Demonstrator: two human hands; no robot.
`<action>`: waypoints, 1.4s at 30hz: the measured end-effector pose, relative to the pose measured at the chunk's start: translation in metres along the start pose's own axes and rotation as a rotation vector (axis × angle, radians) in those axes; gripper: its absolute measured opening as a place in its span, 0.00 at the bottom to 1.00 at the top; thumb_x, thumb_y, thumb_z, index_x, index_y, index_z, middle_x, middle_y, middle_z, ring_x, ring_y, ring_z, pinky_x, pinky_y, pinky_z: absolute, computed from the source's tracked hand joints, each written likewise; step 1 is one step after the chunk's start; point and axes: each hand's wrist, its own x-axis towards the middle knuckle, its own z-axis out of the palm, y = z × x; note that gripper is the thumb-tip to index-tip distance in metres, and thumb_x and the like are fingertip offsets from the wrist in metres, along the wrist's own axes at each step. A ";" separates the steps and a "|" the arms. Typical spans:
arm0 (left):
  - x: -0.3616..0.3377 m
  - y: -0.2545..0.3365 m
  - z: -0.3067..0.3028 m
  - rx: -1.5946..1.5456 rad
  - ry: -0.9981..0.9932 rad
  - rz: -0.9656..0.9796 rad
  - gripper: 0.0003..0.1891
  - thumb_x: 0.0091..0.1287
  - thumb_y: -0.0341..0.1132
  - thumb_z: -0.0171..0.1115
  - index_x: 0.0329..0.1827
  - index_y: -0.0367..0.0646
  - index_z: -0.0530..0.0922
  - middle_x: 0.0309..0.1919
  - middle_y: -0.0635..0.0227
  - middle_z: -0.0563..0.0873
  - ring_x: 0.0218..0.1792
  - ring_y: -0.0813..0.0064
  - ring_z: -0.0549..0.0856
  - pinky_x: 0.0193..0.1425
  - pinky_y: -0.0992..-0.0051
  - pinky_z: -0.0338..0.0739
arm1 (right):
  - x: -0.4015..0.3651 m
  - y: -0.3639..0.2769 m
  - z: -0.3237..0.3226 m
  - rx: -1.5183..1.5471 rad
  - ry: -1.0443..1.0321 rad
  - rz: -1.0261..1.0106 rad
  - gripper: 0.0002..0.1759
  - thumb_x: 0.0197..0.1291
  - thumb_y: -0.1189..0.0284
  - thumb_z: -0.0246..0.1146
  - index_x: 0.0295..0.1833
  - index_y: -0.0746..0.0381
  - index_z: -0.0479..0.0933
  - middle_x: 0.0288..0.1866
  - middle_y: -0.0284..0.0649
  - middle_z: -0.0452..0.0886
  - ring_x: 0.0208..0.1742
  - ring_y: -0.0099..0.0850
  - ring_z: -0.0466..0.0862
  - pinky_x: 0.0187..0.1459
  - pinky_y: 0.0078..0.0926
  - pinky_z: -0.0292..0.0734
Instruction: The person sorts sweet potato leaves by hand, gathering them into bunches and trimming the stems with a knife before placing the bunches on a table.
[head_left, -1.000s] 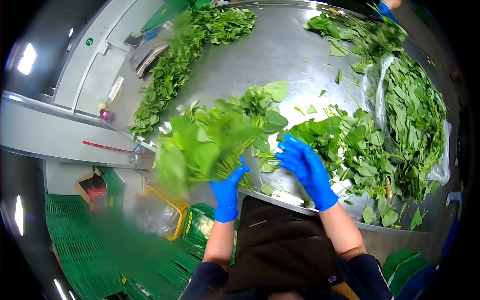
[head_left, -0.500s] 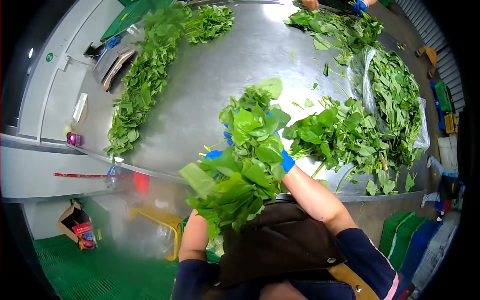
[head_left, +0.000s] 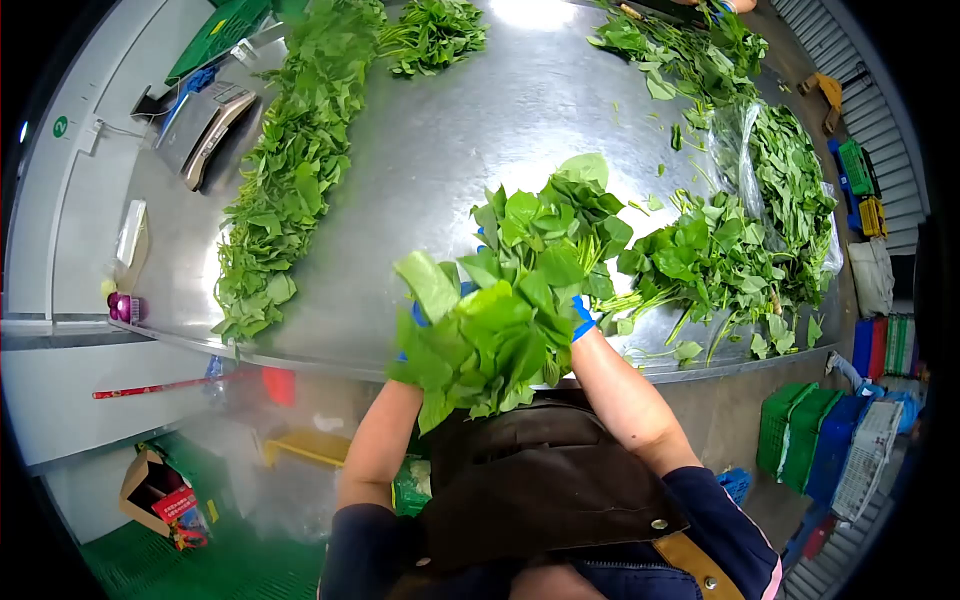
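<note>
A big bunch of leafy greens (head_left: 500, 320) with broad green leaves is held up over the near table edge, in front of my brown apron. My left hand (head_left: 420, 314), in a blue glove, grips its left side and is mostly covered by leaves. On the other side my right hand (head_left: 582, 316), gloved in blue too, holds the greens, its fingers largely hidden. Just right of it lies a loose pile of leafy greens (head_left: 710, 255) on the metal table (head_left: 420, 170), stems toward my hand.
A long row of bunched greens (head_left: 290, 190) runs along the table's left side, beside a scale (head_left: 205, 130). More greens (head_left: 690, 50) lie at the far right, near another person's hand (head_left: 738, 5). Stacked crates (head_left: 815, 435) stand on the floor to the right.
Both my hands and the bunch have shifted a little to the right, and the upper leaves have spread wider. The view has turned slightly. The other person's hands show less.
</note>
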 end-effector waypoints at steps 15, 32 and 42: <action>-0.007 -0.029 -0.017 -0.227 -0.078 -0.036 0.15 0.60 0.36 0.61 0.50 0.45 0.77 0.44 0.59 0.82 0.47 0.60 0.80 0.50 0.60 0.73 | 0.011 0.015 0.003 -0.036 0.076 0.050 0.37 0.65 0.47 0.43 0.69 0.64 0.56 0.63 0.50 0.68 0.60 0.42 0.72 0.62 0.40 0.66; 0.035 -0.030 -0.095 -1.025 -0.613 -0.629 0.21 0.50 0.22 0.66 0.50 0.36 0.77 0.39 0.61 0.84 0.38 0.70 0.84 0.38 0.72 0.80 | -0.053 0.036 0.002 -0.608 0.242 0.593 0.44 0.64 0.38 0.35 0.56 0.69 0.74 0.41 0.46 0.83 0.38 0.34 0.84 0.44 0.27 0.79; 0.029 -0.032 -0.100 -0.963 -0.700 -0.581 0.23 0.49 0.22 0.67 0.51 0.37 0.78 0.40 0.63 0.84 0.41 0.72 0.83 0.43 0.72 0.79 | -0.026 0.004 0.137 -1.914 -0.409 -0.332 0.26 0.55 0.69 0.65 0.61 0.58 0.71 0.52 0.41 0.80 0.51 0.38 0.81 0.53 0.33 0.75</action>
